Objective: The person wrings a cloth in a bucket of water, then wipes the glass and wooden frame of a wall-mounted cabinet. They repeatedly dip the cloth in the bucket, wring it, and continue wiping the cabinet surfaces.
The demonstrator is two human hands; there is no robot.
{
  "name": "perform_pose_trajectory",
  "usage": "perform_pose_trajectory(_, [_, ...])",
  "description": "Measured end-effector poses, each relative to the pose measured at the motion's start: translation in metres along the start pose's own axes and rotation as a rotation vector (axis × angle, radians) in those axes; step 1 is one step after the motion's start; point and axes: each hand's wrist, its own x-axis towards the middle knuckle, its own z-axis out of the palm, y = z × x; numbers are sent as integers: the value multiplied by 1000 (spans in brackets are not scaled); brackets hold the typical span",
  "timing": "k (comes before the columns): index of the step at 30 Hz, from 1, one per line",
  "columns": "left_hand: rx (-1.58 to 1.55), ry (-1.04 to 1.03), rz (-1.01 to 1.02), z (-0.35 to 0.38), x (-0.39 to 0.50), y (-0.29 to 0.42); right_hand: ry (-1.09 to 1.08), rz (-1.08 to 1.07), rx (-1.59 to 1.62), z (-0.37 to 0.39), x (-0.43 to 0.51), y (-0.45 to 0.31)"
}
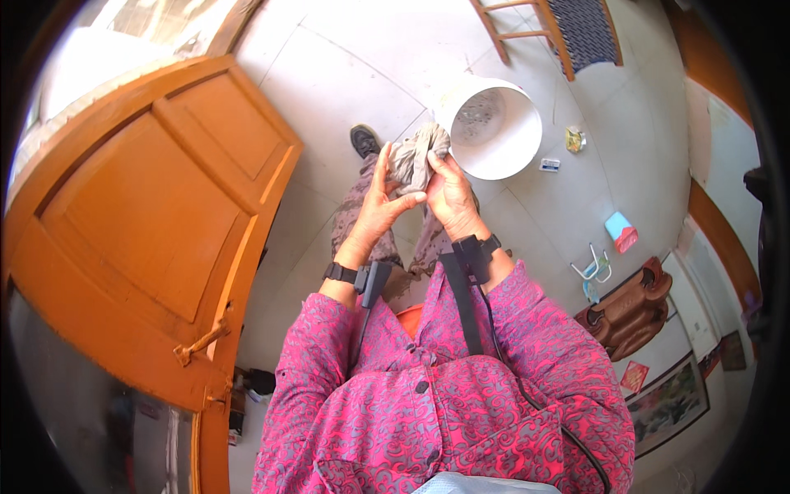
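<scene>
A crumpled grey-beige cloth (416,160) is bunched up in front of my legs, close to the left rim of a white bucket (497,129). My right hand (453,194) grips its right side, thumb lying on top. Around the left and lower side curves my left hand (376,213), with its index finger raised and its thumb stretched below the cloth. Its other fingers are partly hidden, so whether they grip the fabric is unclear. Inside the bucket, grey, foamy-looking patches show on the white surface.
An orange wooden door (148,197) with a handle (200,343) stands at my left. On the tiled floor (358,68) are a wooden chair (555,37), a yellow packet (575,140), a small box (549,165) and a blue-and-red package (621,231). A brown leather sofa (636,309) is at right.
</scene>
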Motion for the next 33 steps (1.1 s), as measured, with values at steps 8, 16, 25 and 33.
perform_pose_trajectory(8, [278, -36, -128, 41, 48, -70, 286, -64, -41, -110, -15, -31])
perform_pose_trajectory(16, [321, 248, -135, 126, 165, -157, 375, -21, -126, -252, 36, -99])
perform_pose_trajectory(25, [564, 319, -30, 104, 326, -275, 385, -23, -174, -328, 107, -110])
perform_pose_trajectory(33, [1520, 306, 429, 16, 413, -349, 263, -23, -237, -328, 123, -117])
